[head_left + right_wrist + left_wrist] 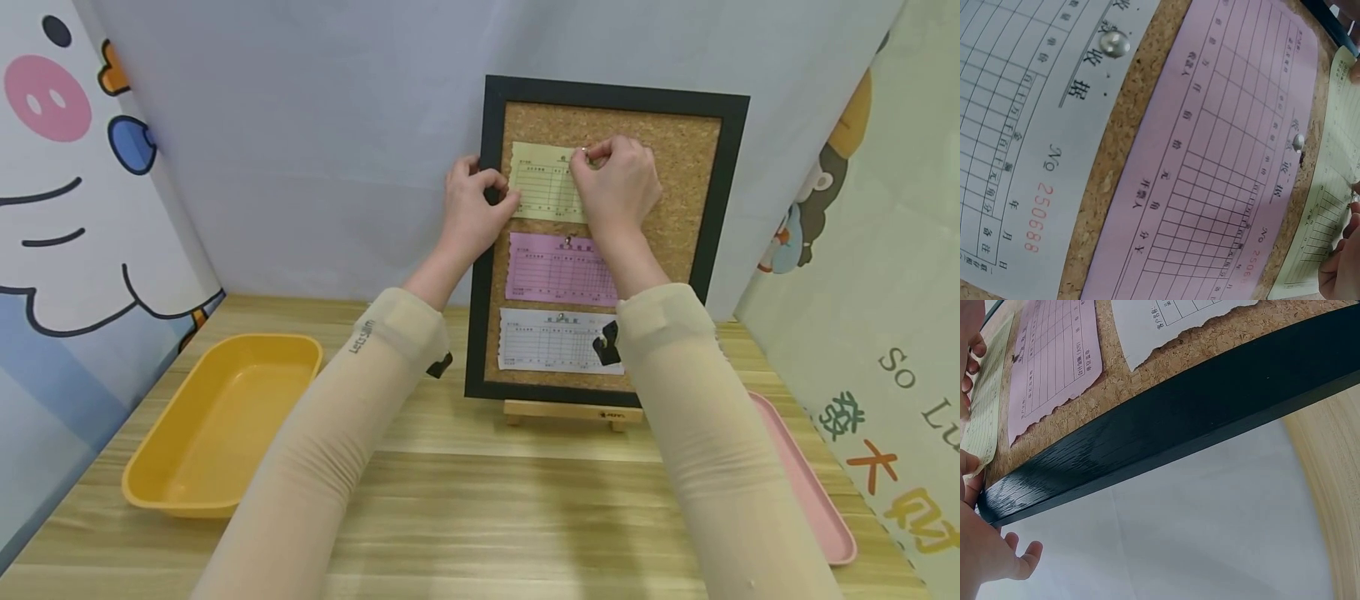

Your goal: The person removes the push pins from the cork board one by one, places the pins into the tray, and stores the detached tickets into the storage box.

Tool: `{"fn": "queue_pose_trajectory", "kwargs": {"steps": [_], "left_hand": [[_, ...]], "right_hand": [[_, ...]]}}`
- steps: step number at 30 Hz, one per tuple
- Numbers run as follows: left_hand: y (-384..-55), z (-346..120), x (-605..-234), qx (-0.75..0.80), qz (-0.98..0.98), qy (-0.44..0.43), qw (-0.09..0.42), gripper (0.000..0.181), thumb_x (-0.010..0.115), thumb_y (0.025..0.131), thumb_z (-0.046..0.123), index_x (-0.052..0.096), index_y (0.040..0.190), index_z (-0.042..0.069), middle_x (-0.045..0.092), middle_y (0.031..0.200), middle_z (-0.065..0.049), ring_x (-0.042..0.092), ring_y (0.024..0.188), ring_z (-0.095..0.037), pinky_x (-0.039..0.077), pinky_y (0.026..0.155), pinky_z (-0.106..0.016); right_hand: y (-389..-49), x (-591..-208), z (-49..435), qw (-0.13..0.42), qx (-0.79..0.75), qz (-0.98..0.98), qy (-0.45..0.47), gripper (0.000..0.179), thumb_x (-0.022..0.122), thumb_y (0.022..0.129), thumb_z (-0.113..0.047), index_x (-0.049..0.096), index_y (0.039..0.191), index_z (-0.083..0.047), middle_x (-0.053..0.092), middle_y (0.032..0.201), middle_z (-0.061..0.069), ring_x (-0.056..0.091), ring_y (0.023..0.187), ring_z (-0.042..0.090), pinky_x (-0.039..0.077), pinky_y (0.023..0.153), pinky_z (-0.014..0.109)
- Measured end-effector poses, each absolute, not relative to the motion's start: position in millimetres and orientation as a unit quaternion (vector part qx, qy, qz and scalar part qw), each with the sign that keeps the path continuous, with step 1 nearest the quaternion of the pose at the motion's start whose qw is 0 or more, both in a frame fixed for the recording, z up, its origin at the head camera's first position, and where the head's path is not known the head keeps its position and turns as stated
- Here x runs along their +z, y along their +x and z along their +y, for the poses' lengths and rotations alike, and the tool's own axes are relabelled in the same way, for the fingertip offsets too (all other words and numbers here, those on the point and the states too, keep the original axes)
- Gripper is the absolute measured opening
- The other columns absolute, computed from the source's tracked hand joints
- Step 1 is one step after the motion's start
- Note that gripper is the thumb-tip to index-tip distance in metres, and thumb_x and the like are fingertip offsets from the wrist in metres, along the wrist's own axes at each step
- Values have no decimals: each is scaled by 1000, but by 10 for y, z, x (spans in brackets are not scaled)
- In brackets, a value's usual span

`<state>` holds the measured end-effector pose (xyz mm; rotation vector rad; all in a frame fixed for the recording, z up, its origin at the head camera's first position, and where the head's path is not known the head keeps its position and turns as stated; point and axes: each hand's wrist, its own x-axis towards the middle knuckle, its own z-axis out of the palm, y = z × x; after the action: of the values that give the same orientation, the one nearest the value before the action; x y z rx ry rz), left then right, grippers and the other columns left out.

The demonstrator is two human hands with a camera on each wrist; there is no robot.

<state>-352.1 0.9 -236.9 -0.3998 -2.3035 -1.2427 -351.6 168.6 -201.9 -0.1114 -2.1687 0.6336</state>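
A black-framed cork board [686, 208] leans upright on a small wooden easel [555, 408]. Three receipt slips hang on it in a column: yellow [536, 183] on top, pink [540, 267] in the middle, white [540, 342] at the bottom. My right hand [618, 183] pinches a small shiny push pin [583, 151] at the yellow slip's top edge and covers the slip's right part. At the frame's left side, my left hand [474, 200] holds the yellow slip's left edge between thumb and finger. Silvery pins hold the pink slip [1298, 142] and the white slip [1114, 44].
A yellow tray [225, 425] lies on the wood-grain table [465, 517] at the left. At the right, a pink tray [806, 483] is partly hidden by my right forearm. A pale cloth backdrop [337, 167] stands behind the board, with printed cartoon panels on both sides.
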Motion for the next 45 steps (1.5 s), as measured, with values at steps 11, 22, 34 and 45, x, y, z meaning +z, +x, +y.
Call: {"fn": "queue_pose_trajectory", "kwargs": {"steps": [11, 22, 34, 45], "left_hand": [[-3527, 10, -2373, -456, -844, -143, 242, 18, 63, 89, 24, 66, 88, 6, 33, 145, -12, 29, 133, -25, 33, 106, -34], [-3526, 11, -2372, -457, -843, -144, 244, 17, 63, 89, 24, 65, 87, 7, 34, 145, -12, 30, 132, -25, 33, 106, -34], [-3492, -7, -2356, -455, -845, -144, 241, 17, 62, 89, 23, 66, 87, 6, 34, 145, -12, 31, 132, -25, 31, 106, -33], [-3498, -2, -2356, -455, -844, -144, 244, 16, 61, 89, 22, 65, 85, 7, 34, 145, -12, 31, 132, -26, 31, 106, -34]], "right_hand": [[-3513, -2009, 1675, 407, 283, -866, -59, 30, 55, 88, -38, 71, 91, -12, 60, 82, -1, 50, 82, 17, 29, 64, 25], [-3508, -2018, 1666, 423, 293, -856, -56, 29, 56, 87, -36, 71, 89, -12, 55, 77, -3, 45, 78, 15, 28, 61, 23], [-3527, -2044, 1667, 438, 291, -850, -43, 27, 57, 86, -35, 70, 88, -12, 52, 75, -5, 46, 79, 16, 28, 61, 24], [-3515, -2060, 1688, 447, 298, -843, -22, 26, 58, 87, -33, 69, 90, -10, 55, 78, -1, 48, 79, 16, 29, 62, 23]]}}
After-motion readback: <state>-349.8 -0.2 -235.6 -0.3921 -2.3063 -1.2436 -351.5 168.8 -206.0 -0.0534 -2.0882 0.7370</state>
